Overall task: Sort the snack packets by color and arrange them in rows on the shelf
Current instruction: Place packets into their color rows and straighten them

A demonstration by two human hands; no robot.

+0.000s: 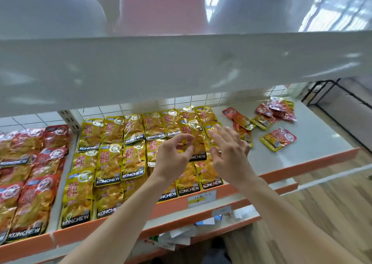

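Held packet: a flat, oblong pouch of glossy, crinkled yellow foil, the yellow packet (194,132) sits mid-frame over the yellow rows.
Its lie: the long axis runs from 12 to 6 o'clock, with the black lettered band at the 6 o'clock end.
Left hand (173,156): thumb and forefinger pinch the packet's left edge.
Right hand (229,151): fingers straight and spread at 3 o'clock of the packet; I cannot tell whether they touch it.
Yellow rows (112,159): the same shiny pouches lying flat and overlapping, toward 8 o'clock.
Red rows (30,173): red foil pouches, far out at 9 o'clock.
Loose pile (275,110): red and yellow pouches jumbled at 2 o'clock.
Shelf (314,149): a smooth pale grey board with an orange front lip.
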